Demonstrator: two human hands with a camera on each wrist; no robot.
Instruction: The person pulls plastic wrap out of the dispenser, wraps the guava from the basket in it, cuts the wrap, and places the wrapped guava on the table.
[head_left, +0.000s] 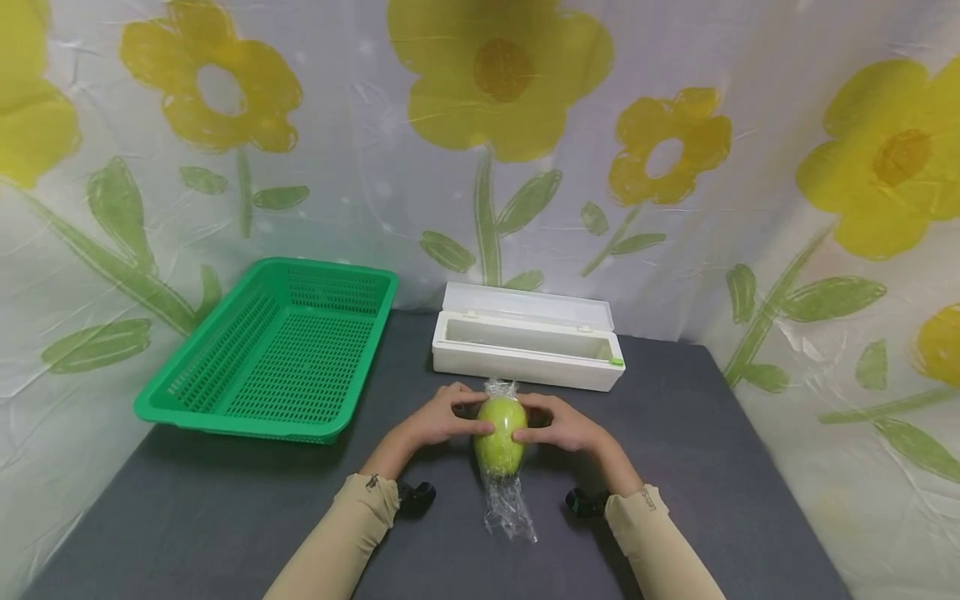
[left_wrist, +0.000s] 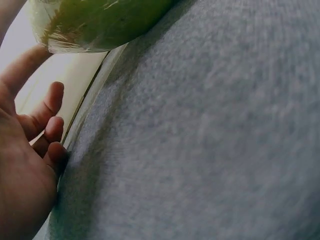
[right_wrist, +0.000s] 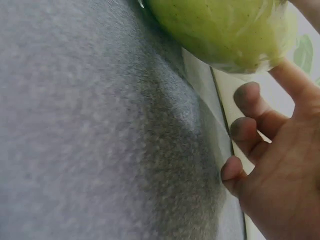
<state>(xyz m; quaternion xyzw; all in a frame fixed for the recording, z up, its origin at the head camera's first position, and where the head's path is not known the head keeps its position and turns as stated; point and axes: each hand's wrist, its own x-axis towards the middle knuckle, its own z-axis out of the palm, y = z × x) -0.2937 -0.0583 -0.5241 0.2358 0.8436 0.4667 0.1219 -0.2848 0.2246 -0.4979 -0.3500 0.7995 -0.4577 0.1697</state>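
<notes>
A yellow-green fruit [head_left: 501, 435] with fine dots on its skin, perhaps an apple or pear, is wrapped in clear cling film. Film bunches above it, and a loose crumpled tail of cling film [head_left: 508, 508] trails toward me. From the left, my left hand [head_left: 442, 417] holds the fruit between thumb and index finger. My right hand [head_left: 564, 423] grips the opposite side the same way. In both wrist views the other fingers curl loosely off the fruit [left_wrist: 107, 25], close to the table. The fruit's far side is hidden.
Behind the hands stands a long white cling film box [head_left: 525, 367], its clear lid tipped back and a small green piece at its right end. A green perforated basket [head_left: 341, 412] is at the left. The dark grey table [head_left: 705, 500] meets a flower-print curtain [head_left: 337, 192].
</notes>
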